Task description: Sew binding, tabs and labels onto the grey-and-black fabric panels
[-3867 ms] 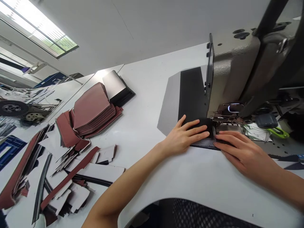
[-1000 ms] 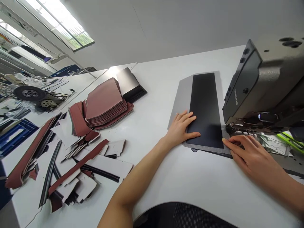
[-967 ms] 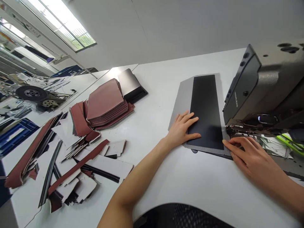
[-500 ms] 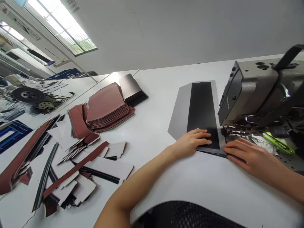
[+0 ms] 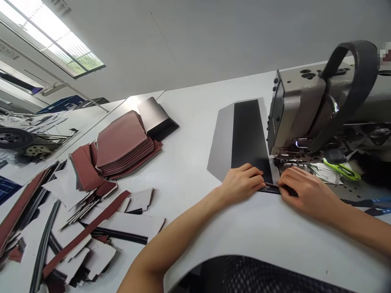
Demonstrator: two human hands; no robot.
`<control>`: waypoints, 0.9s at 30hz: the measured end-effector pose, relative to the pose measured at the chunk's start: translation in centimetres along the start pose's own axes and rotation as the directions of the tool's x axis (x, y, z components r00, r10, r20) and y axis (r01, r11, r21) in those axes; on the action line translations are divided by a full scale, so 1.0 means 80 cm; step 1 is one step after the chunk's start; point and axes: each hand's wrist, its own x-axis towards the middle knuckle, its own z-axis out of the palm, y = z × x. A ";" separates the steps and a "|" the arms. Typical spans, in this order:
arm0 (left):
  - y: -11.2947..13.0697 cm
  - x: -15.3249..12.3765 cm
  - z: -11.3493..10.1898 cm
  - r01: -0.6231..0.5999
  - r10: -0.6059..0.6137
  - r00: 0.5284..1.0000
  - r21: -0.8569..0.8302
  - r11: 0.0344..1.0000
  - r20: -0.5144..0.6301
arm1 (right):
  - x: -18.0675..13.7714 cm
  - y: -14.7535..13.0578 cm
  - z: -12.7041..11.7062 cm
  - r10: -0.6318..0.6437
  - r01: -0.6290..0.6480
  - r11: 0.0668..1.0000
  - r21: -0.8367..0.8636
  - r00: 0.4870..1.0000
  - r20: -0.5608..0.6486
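A flat grey panel [image 5: 220, 140] with a black strip [image 5: 248, 134] along it lies on the white table beside the sewing machine [image 5: 301, 106]. My left hand [image 5: 244, 182] has its fingers curled on the near end of the panel, gripping its edge. Close to the presser foot, my right hand [image 5: 305, 191] pinches the near right corner of the same panel. Between the two hands the near edge looks lifted or folded over. My fingertips hide part of that edge, and the needle area is partly covered too.
Left of the panel stand a stack of maroon pieces [image 5: 122, 140] and a stack of dark pieces [image 5: 155, 116]. Maroon and white offcuts [image 5: 100, 252] are strewn at the lower left. Behind my right hand lie lime-green thread snips [image 5: 342, 169]; blue-handled tools [image 5: 380, 205] are at the right edge.
My left hand has slid from lying flat on the black strip to the panel's near edge, its fingers now curled. That edge now looks turned up between my hands. The view has swung right.
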 end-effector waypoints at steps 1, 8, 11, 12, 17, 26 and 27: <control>0.001 0.002 0.000 0.003 -0.003 1.000 0.006 1.000 0.010 | 0.000 -0.002 0.000 0.017 -0.017 1.000 -0.002 1.000 -0.008; 0.009 0.012 -0.002 -0.026 0.032 0.996 -0.083 0.996 0.080 | 0.016 -0.007 0.006 0.314 -0.315 0.948 0.039 0.949 0.039; 0.007 0.010 0.000 -0.067 0.080 0.992 -0.134 0.989 0.095 | 0.021 -0.005 0.006 0.365 -0.369 0.928 0.050 0.928 0.076; 0.005 0.010 0.001 -0.070 0.083 0.991 -0.134 0.989 0.100 | 0.020 -0.004 0.005 0.360 -0.365 0.929 0.056 0.929 0.084; 0.002 0.006 0.006 -0.075 0.082 0.992 -0.078 0.994 0.099 | -0.010 0.006 -0.005 0.243 -0.240 0.964 0.113 0.970 -0.020; 0.002 0.006 0.008 -0.072 0.073 0.991 -0.015 0.997 0.113 | -0.035 0.006 -0.006 -0.072 0.073 0.990 -0.124 0.997 0.017; 0.001 0.007 0.007 -0.085 0.088 0.988 -0.034 0.996 0.126 | -0.033 0.007 -0.006 -0.061 0.064 0.988 -0.138 0.998 0.026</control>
